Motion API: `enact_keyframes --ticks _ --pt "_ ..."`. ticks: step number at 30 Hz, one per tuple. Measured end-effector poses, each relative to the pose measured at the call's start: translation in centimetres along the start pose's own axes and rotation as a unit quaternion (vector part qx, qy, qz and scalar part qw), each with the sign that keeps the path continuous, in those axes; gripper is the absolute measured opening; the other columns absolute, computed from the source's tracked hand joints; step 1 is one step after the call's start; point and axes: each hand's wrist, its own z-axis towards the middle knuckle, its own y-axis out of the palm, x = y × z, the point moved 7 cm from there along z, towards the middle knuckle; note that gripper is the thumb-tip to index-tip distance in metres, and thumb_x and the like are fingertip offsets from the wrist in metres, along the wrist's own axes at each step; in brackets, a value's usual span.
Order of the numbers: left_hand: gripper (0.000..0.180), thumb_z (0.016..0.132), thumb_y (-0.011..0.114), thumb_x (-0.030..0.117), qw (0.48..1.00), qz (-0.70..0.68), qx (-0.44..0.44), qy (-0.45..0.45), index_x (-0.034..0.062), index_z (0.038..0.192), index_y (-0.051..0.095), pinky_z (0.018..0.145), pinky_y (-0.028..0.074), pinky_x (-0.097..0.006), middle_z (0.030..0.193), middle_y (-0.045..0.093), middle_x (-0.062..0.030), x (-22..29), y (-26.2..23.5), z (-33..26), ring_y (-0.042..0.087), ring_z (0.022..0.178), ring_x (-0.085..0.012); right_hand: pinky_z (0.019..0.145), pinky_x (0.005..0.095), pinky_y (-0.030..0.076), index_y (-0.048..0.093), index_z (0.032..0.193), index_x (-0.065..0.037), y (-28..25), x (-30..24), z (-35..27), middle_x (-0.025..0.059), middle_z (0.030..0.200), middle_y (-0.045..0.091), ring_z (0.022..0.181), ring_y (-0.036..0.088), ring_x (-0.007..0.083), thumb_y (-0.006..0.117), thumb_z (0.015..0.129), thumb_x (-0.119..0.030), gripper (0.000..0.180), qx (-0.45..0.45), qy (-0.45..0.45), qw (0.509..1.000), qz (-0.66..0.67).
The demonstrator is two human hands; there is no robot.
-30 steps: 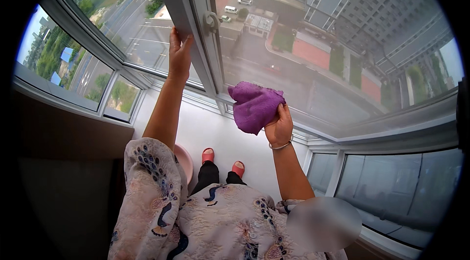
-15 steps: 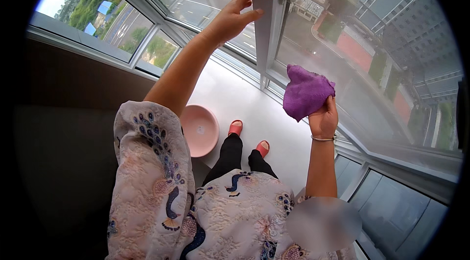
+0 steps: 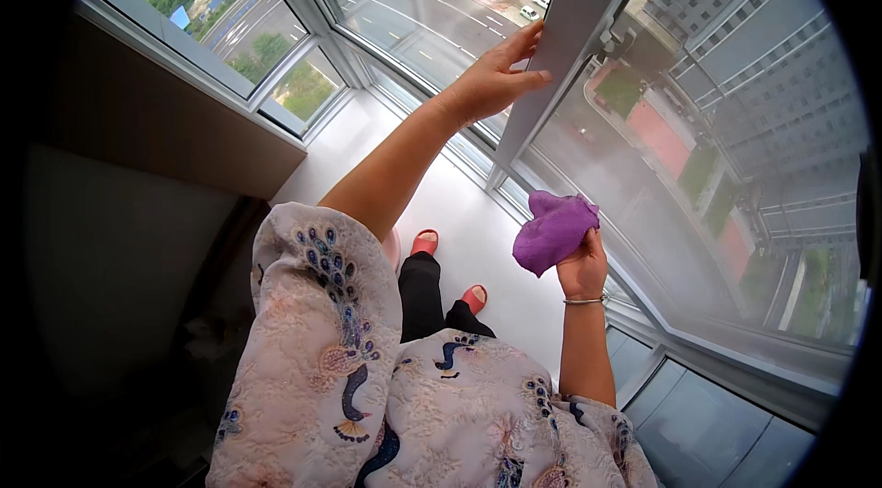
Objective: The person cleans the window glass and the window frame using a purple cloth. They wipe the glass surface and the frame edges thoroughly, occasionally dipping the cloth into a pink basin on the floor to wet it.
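Note:
My left hand [image 3: 501,74] reaches up to the grey window frame [image 3: 581,24]. Its thumb lies on the frame's face and its fingers hook at the left edge, gripping it. Lower and to the right, my right hand [image 3: 583,269] is closed on a purple cloth [image 3: 554,235]. The cloth hangs bunched and folded over to the left of the fingers, apart from the glass. A hazy window pane [image 3: 634,203] stands to the right of the frame, with a small latch [image 3: 606,39] on its edge.
The white floor [image 3: 441,180] lies below, with my red slippers [image 3: 424,242] on it. Behind my left sleeve, a pink basin [image 3: 392,249] shows only its rim. A brown panel [image 3: 175,111] runs along the left. Roads and buildings appear far below outside.
The view has shifted, and the left hand stays at the window frame. The right hand and cloth appear lower and slightly left. My left arm now hides most of the basin.

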Motion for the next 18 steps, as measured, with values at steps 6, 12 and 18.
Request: enact_keyframes --ticks 6,12,18 --pt "0.071 0.085 0.059 0.018 0.999 -0.042 -0.024 0.012 0.0046 0.145 0.025 0.109 0.026 -0.04 0.143 0.037 -0.0144 0.2 0.0 0.0 0.033 0.134 -0.0255 0.104 0.0436 0.038 0.044 0.13 -0.006 2.6 2.5 4.0 0.0091 0.128 0.052 0.119 0.049 0.0241 0.035 0.1 -0.019 0.034 -0.002 0.028 0.999 -0.044" --pt "0.085 0.077 0.06 0.013 0.992 0.083 -0.01 0.096 0.0007 0.146 0.013 0.113 0.019 -0.038 0.149 0.021 -0.0219 0.3 1.4 -1.1 0.021 0.138 -0.0346 0.106 0.0465 0.034 0.037 0.135 -0.008 8.0 6.8 8.1 0.0084 0.135 0.045 0.126 0.042 0.0257 0.039 0.099 -0.034 0.045 0.001 0.039 0.996 -0.078" --pt "0.095 0.075 0.064 0.01 0.989 0.118 -0.028 0.083 -0.0001 0.147 0.001 0.114 0.018 -0.041 0.152 0.009 -0.0225 0.6 2.6 -1.0 0.012 0.141 -0.037 0.107 0.0448 0.032 0.03 0.141 -0.011 8.2 9.2 10.3 0.007 0.141 0.037 0.129 0.038 0.026 0.046 0.095 -0.04 0.057 -0.036 0.005 0.998 0.045"
